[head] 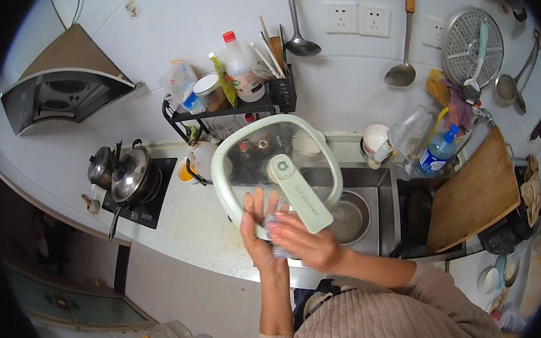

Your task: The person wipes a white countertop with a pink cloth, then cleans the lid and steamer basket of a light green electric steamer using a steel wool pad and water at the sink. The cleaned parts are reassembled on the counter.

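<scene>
A clear pot lid [258, 143] with a pale green rim and a long pale green handle [304, 199] is tilted up over the counter and sink edge. Its near rim rests in my left hand [258, 236], whose fingertips show through the clear panel from underneath. My right hand [305, 242] presses a grey striped cloth [281, 251] onto the lid close to that rim. Behind the lid's right side, a round metal pot [353, 215] with cloudy liquid stands in the steel sink [383, 193].
To the left, a lidded wok [130, 177] sits on an induction cooktop [163, 170]. A black rack [242, 109] with bottles and jars stands against the wall. On the right are a soap bottle [434, 156] and a leaning wooden cutting board [475, 196]. Ladles [303, 46] hang above.
</scene>
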Demonstrator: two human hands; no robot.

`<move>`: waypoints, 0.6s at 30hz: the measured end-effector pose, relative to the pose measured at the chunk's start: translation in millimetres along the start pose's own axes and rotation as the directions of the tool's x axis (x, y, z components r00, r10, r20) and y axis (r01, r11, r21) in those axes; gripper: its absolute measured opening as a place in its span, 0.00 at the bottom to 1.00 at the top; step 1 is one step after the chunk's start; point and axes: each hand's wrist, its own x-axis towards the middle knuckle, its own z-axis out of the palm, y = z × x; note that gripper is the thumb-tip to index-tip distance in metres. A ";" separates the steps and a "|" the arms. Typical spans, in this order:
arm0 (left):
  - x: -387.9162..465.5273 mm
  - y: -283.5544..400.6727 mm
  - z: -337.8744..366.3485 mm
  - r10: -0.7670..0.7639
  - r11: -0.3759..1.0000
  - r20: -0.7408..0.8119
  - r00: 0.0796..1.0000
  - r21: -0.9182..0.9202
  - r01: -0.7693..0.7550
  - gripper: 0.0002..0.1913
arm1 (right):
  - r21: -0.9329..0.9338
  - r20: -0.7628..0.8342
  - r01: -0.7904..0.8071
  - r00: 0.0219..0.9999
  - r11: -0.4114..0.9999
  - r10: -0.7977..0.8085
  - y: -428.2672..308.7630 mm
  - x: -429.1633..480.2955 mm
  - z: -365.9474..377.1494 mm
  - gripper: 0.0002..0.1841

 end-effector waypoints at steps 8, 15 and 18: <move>-2.2 1.0 4.4 -0.026 0.996 -0.025 0.999 0.081 0.028 0.32 | 0.178 0.048 -0.028 0.999 0.984 0.020 3.3 8.2 -10.1 0.17; -4.9 15.9 -10.7 0.001 1.000 -0.006 1.000 0.009 -0.001 0.29 | 0.012 0.038 -0.099 0.994 0.995 0.099 27.6 -7.0 -33.0 0.22; -8.0 2.4 -2.3 -0.005 0.999 -0.033 0.999 0.037 0.006 0.29 | 0.016 0.053 -0.030 0.998 0.999 0.029 16.2 1.0 -15.3 0.21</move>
